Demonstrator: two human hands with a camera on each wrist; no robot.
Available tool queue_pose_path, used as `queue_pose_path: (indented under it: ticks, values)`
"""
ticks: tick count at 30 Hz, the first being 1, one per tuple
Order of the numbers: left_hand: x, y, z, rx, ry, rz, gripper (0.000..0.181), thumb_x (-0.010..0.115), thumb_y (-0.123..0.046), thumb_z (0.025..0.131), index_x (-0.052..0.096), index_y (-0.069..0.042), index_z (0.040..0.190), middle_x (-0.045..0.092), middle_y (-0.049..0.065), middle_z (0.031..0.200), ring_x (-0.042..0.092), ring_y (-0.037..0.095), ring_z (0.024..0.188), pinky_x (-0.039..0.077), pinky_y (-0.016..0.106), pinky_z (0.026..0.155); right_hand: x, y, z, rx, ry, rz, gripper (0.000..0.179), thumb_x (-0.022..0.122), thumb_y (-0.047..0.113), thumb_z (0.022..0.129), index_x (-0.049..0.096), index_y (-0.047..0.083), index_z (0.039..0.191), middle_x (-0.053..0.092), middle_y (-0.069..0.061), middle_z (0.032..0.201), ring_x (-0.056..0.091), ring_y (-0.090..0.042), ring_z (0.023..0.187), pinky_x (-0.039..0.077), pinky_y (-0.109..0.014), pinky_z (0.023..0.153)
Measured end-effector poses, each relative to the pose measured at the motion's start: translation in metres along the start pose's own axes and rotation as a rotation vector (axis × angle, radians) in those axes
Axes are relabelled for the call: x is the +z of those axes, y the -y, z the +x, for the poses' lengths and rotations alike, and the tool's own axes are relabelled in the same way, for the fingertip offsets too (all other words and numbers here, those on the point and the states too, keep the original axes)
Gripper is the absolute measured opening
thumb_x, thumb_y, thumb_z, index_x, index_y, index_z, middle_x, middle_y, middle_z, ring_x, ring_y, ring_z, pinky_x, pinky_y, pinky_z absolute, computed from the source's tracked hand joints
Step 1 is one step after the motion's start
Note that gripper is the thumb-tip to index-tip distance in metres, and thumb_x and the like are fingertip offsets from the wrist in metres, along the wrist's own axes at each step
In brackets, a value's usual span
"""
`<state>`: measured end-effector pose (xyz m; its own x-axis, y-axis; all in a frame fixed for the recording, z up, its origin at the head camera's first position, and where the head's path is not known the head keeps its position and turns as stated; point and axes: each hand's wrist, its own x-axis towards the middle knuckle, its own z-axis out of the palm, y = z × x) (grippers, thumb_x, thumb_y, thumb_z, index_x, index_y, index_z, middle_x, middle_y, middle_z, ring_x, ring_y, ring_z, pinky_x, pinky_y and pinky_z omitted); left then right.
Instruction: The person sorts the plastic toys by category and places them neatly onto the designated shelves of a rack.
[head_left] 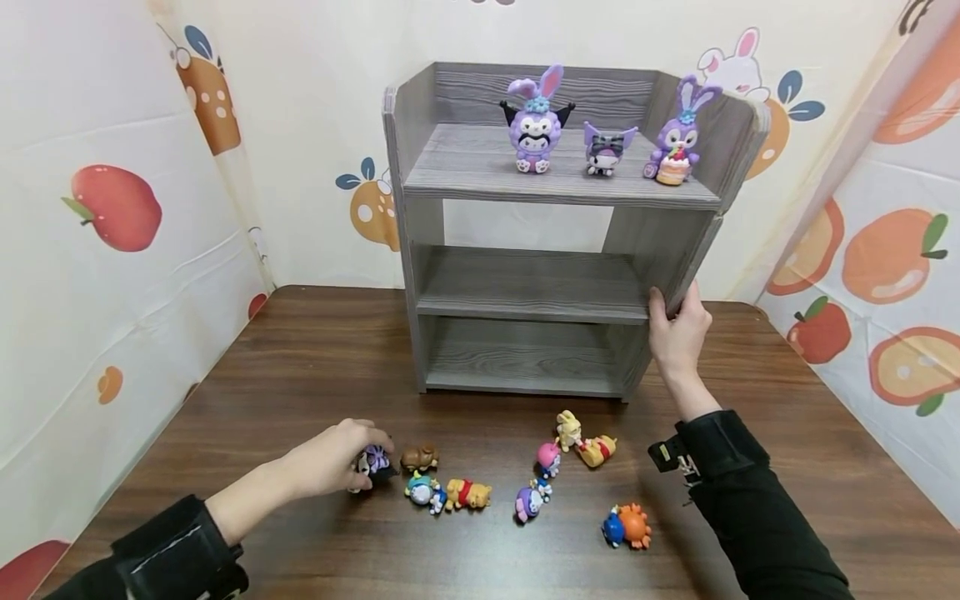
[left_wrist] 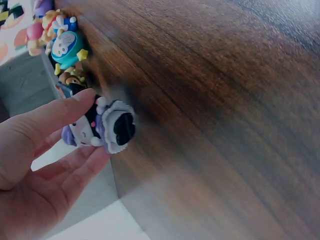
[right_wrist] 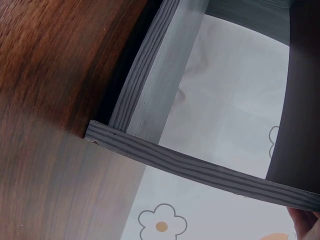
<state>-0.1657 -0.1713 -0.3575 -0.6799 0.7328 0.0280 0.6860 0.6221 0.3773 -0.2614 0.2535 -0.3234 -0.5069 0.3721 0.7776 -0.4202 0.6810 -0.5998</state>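
My left hand (head_left: 337, 454) pinches a small black and purple toy figurine (left_wrist: 117, 127) between thumb and fingers, at the left end of the toys on the table. In the left wrist view its frilled skirt and black underside face outward. A brown figurine (head_left: 419, 457) lies just right of that hand, beside a teal one (head_left: 420, 487) and a yellow bear in a red shirt (head_left: 468, 494). My right hand (head_left: 678, 333) grips the right side panel of a grey wooden shelf (head_left: 525, 283), thumb in front; only its fingertips (right_wrist: 301, 222) show in the right wrist view.
On the top shelf board stand three purple figurines, the middle one (head_left: 604, 150) smallest. The two lower boards (head_left: 525, 275) hold nothing visible. Further toys lie on the brown table (head_left: 322, 375): a cluster near a pink-headed one (head_left: 548, 457), and an orange one (head_left: 635, 527) at front right.
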Motion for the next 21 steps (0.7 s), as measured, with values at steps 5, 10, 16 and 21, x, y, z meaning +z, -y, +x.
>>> queue_pose_path:
  ticks: [5, 10, 16, 21]
  values:
    - [0.004, 0.006, 0.004, -0.033, -0.13, -0.052, 0.035, 0.075, -0.001, 0.064, 0.059, -0.001, 0.094, 0.056, 0.004, 0.089, 0.048, 0.011, 0.07, 0.043, 0.025, 0.059, 0.0, 0.001, -0.001, 0.007, 0.0, 0.003, 0.025, 0.055, 0.009, 0.083, 0.055, -0.008, 0.101, 0.062, -0.02, 0.088, 0.047, 0.003, 0.065, 0.032, -0.015, 0.055]
    - [0.01, 0.01, 0.008, -0.1, -0.274, -0.105, 0.037, 0.077, -0.001, 0.063, 0.051, -0.005, 0.09, 0.05, 0.003, 0.084, 0.049, 0.015, 0.074, 0.045, 0.026, 0.059, 0.0, 0.001, -0.001, 0.011, 0.002, 0.004, 0.025, 0.054, 0.009, 0.083, 0.055, -0.008, 0.1, 0.062, -0.021, 0.088, 0.042, 0.012, 0.064, 0.032, -0.015, 0.054]
    - [0.016, 0.011, 0.011, -0.132, -0.393, -0.079, 0.043, 0.081, -0.004, 0.058, 0.048, -0.009, 0.086, 0.048, 0.001, 0.081, 0.049, 0.015, 0.075, 0.044, 0.03, 0.063, 0.0, 0.001, -0.001, 0.01, -0.002, 0.006, 0.025, 0.055, 0.009, 0.083, 0.055, -0.008, 0.102, 0.062, -0.021, 0.088, 0.041, 0.013, 0.064, 0.032, -0.014, 0.054]
    - [0.021, 0.009, 0.01, -0.183, -0.425, -0.067, 0.044, 0.081, -0.005, 0.057, 0.045, -0.009, 0.082, 0.045, 0.0, 0.078, 0.046, 0.013, 0.071, 0.041, 0.029, 0.062, 0.0, 0.002, -0.001, 0.006, -0.007, 0.006, 0.024, 0.054, 0.009, 0.083, 0.055, -0.008, 0.099, 0.062, -0.021, 0.082, 0.041, 0.01, 0.061, 0.031, -0.013, 0.053]
